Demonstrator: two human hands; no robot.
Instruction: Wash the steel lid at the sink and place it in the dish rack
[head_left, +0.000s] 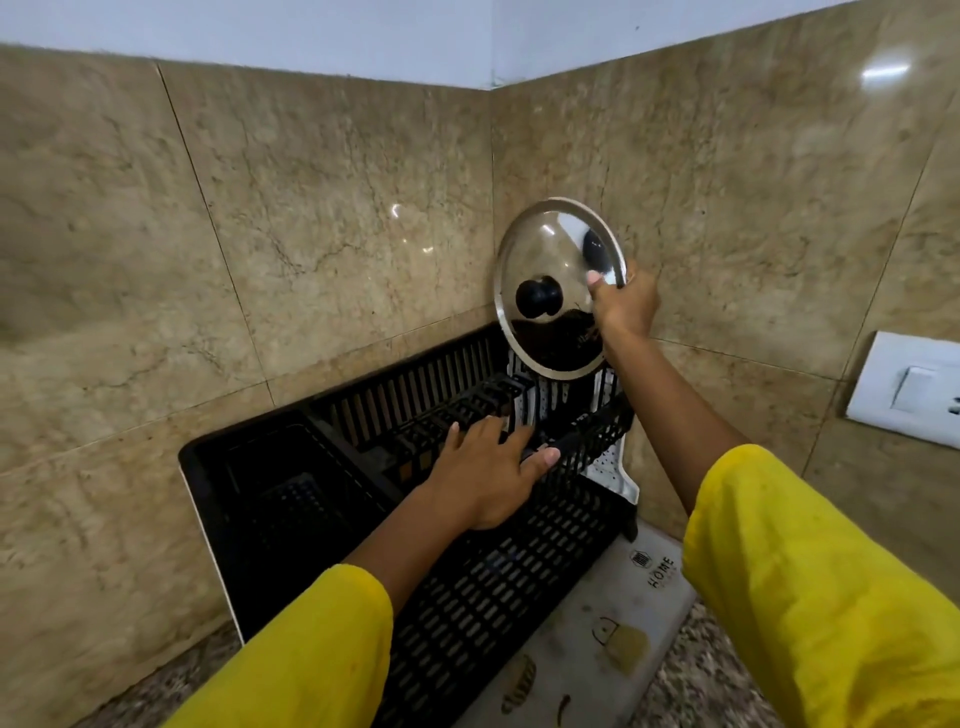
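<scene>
One shiny steel lid (550, 322) w/ black knob (538, 297), upright in right hand (626, 306)

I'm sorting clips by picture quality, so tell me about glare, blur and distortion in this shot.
Head view: glare spots on the glossy tiled wall, strongest at upper right; the steel lid in the right hand mirrors its own black knob; wide-angle bending curves the tile seams and stretches the yellow sleeves; slight softness at the far left; the left hand on the dish rack is sharp.
</scene>
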